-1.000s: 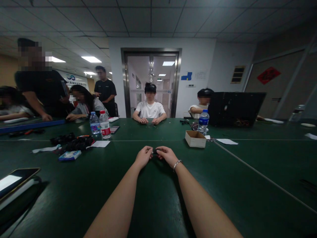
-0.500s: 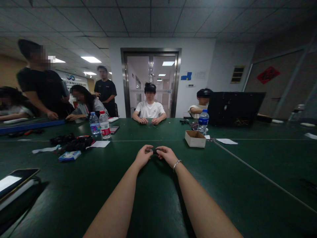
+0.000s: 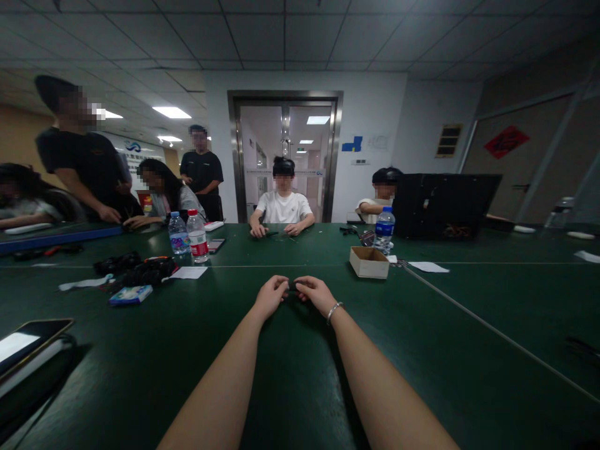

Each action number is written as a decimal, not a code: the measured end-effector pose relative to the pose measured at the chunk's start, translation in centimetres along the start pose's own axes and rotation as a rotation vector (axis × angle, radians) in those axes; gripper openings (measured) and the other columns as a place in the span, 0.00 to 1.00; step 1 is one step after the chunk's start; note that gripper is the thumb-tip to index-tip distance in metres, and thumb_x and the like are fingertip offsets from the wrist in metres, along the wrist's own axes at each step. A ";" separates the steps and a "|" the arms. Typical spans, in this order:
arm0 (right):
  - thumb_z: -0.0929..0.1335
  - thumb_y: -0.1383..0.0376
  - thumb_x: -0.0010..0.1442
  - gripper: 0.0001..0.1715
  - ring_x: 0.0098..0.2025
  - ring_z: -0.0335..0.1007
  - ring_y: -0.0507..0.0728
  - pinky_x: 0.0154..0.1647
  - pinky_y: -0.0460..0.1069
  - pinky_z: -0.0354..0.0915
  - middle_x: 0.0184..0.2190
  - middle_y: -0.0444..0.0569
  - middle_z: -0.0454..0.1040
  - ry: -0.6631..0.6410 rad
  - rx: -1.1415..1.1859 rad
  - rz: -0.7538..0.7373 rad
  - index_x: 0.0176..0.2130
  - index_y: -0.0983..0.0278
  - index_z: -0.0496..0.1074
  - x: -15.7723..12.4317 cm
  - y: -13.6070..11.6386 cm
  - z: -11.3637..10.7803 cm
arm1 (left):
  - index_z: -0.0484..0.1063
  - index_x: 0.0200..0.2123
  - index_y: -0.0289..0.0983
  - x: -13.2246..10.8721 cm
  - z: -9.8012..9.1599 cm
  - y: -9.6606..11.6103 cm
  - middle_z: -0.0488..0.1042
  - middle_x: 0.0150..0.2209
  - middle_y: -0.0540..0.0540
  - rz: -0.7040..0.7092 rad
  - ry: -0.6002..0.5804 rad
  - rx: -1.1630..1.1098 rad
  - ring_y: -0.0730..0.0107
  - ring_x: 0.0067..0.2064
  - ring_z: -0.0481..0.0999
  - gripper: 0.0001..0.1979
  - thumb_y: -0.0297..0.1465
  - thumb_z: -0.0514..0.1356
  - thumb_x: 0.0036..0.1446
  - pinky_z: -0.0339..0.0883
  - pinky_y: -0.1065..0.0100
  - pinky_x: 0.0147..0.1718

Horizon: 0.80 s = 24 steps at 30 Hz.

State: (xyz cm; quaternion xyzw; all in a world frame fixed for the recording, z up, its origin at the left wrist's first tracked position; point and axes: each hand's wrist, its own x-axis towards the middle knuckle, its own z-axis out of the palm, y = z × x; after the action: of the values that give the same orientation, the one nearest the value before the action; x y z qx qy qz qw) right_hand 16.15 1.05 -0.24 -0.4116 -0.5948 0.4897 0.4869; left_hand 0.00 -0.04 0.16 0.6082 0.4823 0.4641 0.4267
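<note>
Head view: the left hand (image 3: 273,297) and right hand (image 3: 317,295) meet over a green table (image 3: 300,381), fingertips nearly closed in a pinch on a small dark piece (image 3: 292,287) between them; the fingers hide most of it. From there, an open box (image 3: 369,265) sits between 2 and 3 o'clock, brown inside, its floor out of sight. A blue-capped bottle (image 3: 384,226) stands just behind, its base partly screened by the box. Farther off at 2 o'clock, a black panel (image 3: 447,206) partly blocks a seated person (image 3: 372,205). At 10 o'clock two bottles (image 3: 198,237) stand close together; their contents cannot be made out. Toward 9 o'clock lie a blue packet (image 3: 130,295) and tangled black gear (image 3: 149,272); a phone (image 3: 21,342) rests at 8. Another person (image 3: 284,207) sits at 12.
</note>
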 end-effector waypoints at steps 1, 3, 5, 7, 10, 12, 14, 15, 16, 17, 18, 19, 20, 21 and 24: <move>0.70 0.67 0.49 0.12 0.21 0.64 0.48 0.23 0.43 0.63 0.21 0.43 0.70 0.001 -0.002 0.000 0.37 0.69 0.71 0.0 0.0 0.0 | 0.67 0.42 0.35 0.0 0.0 -0.1 0.70 0.34 0.45 0.005 -0.001 0.000 0.74 0.31 0.70 0.12 0.32 0.54 0.54 0.61 0.75 0.25; 0.70 0.67 0.49 0.13 0.21 0.64 0.48 0.23 0.44 0.63 0.21 0.43 0.70 0.005 -0.002 0.001 0.37 0.69 0.71 0.0 -0.1 0.0 | 0.67 0.42 0.36 0.1 -0.1 -0.2 0.70 0.34 0.45 0.010 0.001 -0.008 0.74 0.31 0.70 0.12 0.31 0.55 0.53 0.61 0.76 0.25; 0.70 0.66 0.48 0.13 0.21 0.64 0.48 0.23 0.44 0.63 0.21 0.43 0.70 0.008 0.003 0.002 0.37 0.69 0.71 0.0 -0.1 0.0 | 0.67 0.42 0.36 0.0 -0.1 -0.1 0.70 0.35 0.45 0.017 0.002 -0.020 0.73 0.33 0.70 0.13 0.30 0.57 0.52 0.62 0.75 0.26; 0.71 0.66 0.48 0.14 0.21 0.64 0.48 0.23 0.44 0.63 0.21 0.43 0.70 0.009 0.007 0.004 0.37 0.69 0.71 0.0 -0.1 0.0 | 0.67 0.43 0.36 -0.1 -0.2 0.1 0.70 0.36 0.44 0.029 0.006 -0.031 0.72 0.34 0.70 0.14 0.29 0.58 0.51 0.64 0.75 0.26; 0.70 0.66 0.48 0.14 0.21 0.65 0.48 0.23 0.44 0.63 0.21 0.43 0.70 0.005 0.010 0.006 0.37 0.69 0.71 0.0 -0.1 0.0 | 0.67 0.43 0.35 -0.3 -0.2 0.3 0.70 0.38 0.42 0.045 0.010 -0.035 0.70 0.36 0.70 0.14 0.28 0.58 0.50 0.65 0.74 0.27; 0.70 0.67 0.49 0.13 0.22 0.65 0.48 0.24 0.43 0.63 0.21 0.43 0.70 0.001 0.013 0.004 0.37 0.69 0.71 0.0 0.0 0.0 | 0.67 0.43 0.35 -0.2 -0.2 0.3 0.69 0.39 0.42 0.046 0.007 -0.031 0.70 0.36 0.70 0.14 0.28 0.58 0.51 0.65 0.74 0.27; 0.70 0.67 0.49 0.13 0.21 0.65 0.48 0.23 0.43 0.63 0.21 0.43 0.70 0.003 0.013 -0.001 0.37 0.69 0.71 0.1 0.1 0.0 | 0.67 0.43 0.36 -0.2 -0.1 0.1 0.69 0.40 0.42 0.044 0.005 -0.023 0.70 0.36 0.70 0.14 0.28 0.58 0.51 0.65 0.75 0.27; 0.70 0.67 0.49 0.13 0.21 0.64 0.48 0.23 0.43 0.63 0.21 0.43 0.70 0.005 0.011 -0.001 0.37 0.68 0.71 0.1 0.1 0.0 | 0.67 0.43 0.36 -0.1 -0.1 0.1 0.70 0.41 0.42 0.044 0.005 -0.020 0.70 0.36 0.71 0.14 0.29 0.58 0.51 0.64 0.75 0.27; 0.70 0.67 0.48 0.13 0.20 0.64 0.48 0.23 0.43 0.63 0.21 0.42 0.70 0.007 0.009 -0.002 0.36 0.68 0.71 0.2 0.2 0.0 | 0.67 0.43 0.36 -0.1 -0.1 0.0 0.70 0.41 0.42 0.043 0.005 -0.019 0.70 0.36 0.71 0.14 0.30 0.58 0.50 0.64 0.75 0.26; 0.70 0.67 0.48 0.13 0.20 0.64 0.48 0.23 0.43 0.63 0.21 0.42 0.70 0.008 0.007 -0.002 0.36 0.68 0.71 0.2 0.2 0.0 | 0.67 0.43 0.36 0.0 -0.1 0.0 0.70 0.41 0.42 0.043 0.006 -0.020 0.70 0.36 0.71 0.14 0.31 0.59 0.50 0.64 0.75 0.26; 0.70 0.67 0.48 0.13 0.20 0.64 0.48 0.23 0.43 0.63 0.20 0.42 0.69 0.010 0.005 -0.003 0.36 0.68 0.71 0.3 0.3 0.0 | 0.67 0.43 0.36 0.0 -0.1 0.0 0.70 0.41 0.42 0.041 0.006 -0.023 0.71 0.36 0.71 0.15 0.32 0.59 0.50 0.64 0.75 0.26; 0.70 0.66 0.48 0.13 0.20 0.64 0.48 0.23 0.43 0.63 0.20 0.42 0.69 0.011 0.004 -0.003 0.36 0.68 0.71 0.3 0.3 0.0 | 0.67 0.42 0.36 0.0 -0.1 0.0 0.70 0.41 0.42 0.036 0.007 -0.028 0.71 0.36 0.71 0.15 0.33 0.59 0.51 0.64 0.75 0.27; 0.70 0.66 0.48 0.13 0.20 0.64 0.48 0.23 0.43 0.63 0.20 0.42 0.69 0.013 0.003 -0.003 0.36 0.68 0.71 0.4 0.4 0.0 | 0.67 0.42 0.36 0.0 -0.1 0.0 0.70 0.41 0.42 0.029 0.011 -0.034 0.71 0.35 0.71 0.14 0.33 0.59 0.51 0.64 0.75 0.27; 0.70 0.66 0.48 0.13 0.20 0.64 0.48 0.23 0.43 0.63 0.21 0.42 0.70 0.015 0.001 -0.005 0.36 0.68 0.71 0.4 0.5 0.0 | 0.67 0.42 0.35 0.0 -0.1 0.0 0.70 0.40 0.42 0.020 0.014 -0.039 0.71 0.35 0.71 0.14 0.34 0.58 0.51 0.64 0.75 0.27; 0.70 0.66 0.49 0.13 0.21 0.64 0.48 0.23 0.44 0.63 0.21 0.43 0.70 0.016 -0.007 -0.010 0.37 0.68 0.71 0.4 0.6 -0.1 | 0.67 0.41 0.35 0.1 -0.1 -0.1 0.70 0.40 0.42 -0.008 0.027 -0.044 0.71 0.35 0.72 0.13 0.35 0.57 0.53 0.64 0.74 0.28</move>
State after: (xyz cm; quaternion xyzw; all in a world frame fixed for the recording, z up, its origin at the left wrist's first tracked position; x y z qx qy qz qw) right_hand 16.16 1.58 -0.76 -0.4140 -0.5949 0.4818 0.4926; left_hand -0.08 0.07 0.12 0.5904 0.4801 0.4810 0.4353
